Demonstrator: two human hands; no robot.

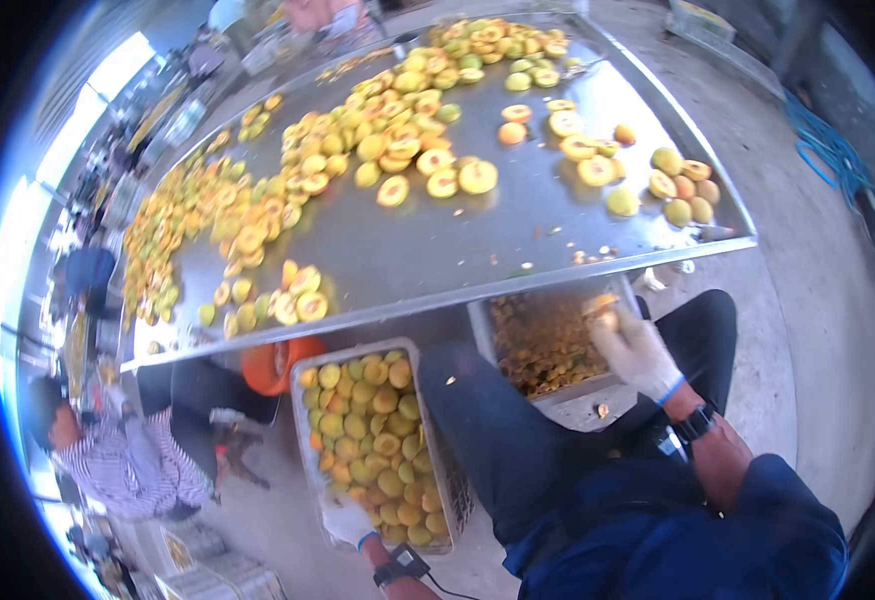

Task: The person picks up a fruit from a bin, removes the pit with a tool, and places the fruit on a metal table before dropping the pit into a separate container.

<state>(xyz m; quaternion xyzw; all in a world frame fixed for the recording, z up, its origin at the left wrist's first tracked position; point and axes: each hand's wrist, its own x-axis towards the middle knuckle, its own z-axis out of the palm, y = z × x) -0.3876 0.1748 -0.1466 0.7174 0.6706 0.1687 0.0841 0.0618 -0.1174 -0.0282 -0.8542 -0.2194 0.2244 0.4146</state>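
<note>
My right hand [629, 350], in a white glove, is raised over a crate [485, 340] under the table edge. Its fingers are closed around a pale orange piece of stone fruit [602, 305], blurred by motion. Brown pits and scraps [542, 360] fill the crate below it. My left hand [349, 522], also gloved, reaches to the near left corner of a pale plastic basket [419, 400]. Whole yellow-green stone fruit [382, 430] are heaped in that basket. The left fingers are smeared among the fruit, so I cannot tell whether they grip one.
A metal table [547, 235] spans the front, with many fruit halves [397, 140] spread on it and a small cluster of fruit [682, 188] at its right corner. An orange bucket [267, 367] stands left of the basket. Another person [137, 465] sits further left. Blue hose [822, 145] lies at right.
</note>
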